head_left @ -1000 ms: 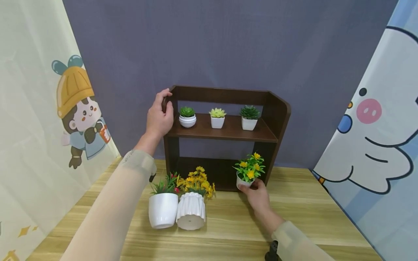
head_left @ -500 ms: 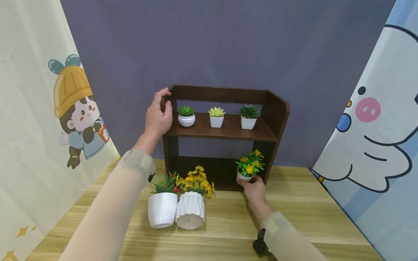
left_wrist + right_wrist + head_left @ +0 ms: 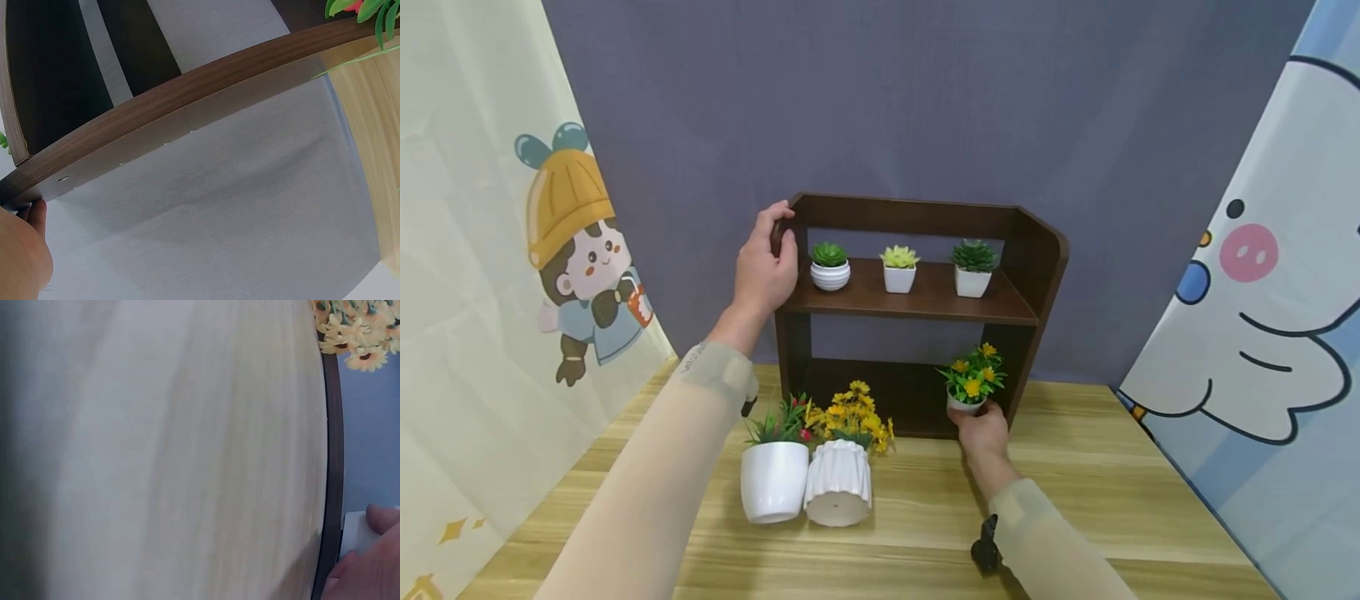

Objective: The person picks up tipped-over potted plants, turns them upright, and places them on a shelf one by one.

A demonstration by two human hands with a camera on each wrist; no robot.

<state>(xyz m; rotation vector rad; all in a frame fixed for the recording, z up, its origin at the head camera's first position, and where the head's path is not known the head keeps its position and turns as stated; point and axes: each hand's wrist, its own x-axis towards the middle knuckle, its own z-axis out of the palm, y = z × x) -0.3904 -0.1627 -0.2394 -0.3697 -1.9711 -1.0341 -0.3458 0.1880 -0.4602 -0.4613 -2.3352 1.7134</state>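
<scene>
A dark brown two-tier shelf (image 3: 910, 312) stands on the wooden table. My left hand (image 3: 764, 268) grips the upper edge of its left side panel, fingers over the top; in the left wrist view, fingertips (image 3: 37, 215) meet that panel's underside. At the right end of the lower tier, my right hand (image 3: 985, 437) holds a small potted plant with yellow flowers (image 3: 973, 379) by its white pot. The right wrist view shows thumb and fingers around the white pot (image 3: 356, 532), just inside the shelf's front edge (image 3: 334, 456).
Three small succulents, green (image 3: 830, 268), pale (image 3: 899, 269) and dark green (image 3: 973, 269), line the upper tier. In front of the shelf are a white pot with red flowers (image 3: 775, 482) and a fluted white pot (image 3: 838, 485) with yellow daisies, lying tipped.
My right hand has moved the yellow-flowered plant slightly farther back into the lower tier, and the pot now stands more upright. My left hand has stayed on the side panel.
</scene>
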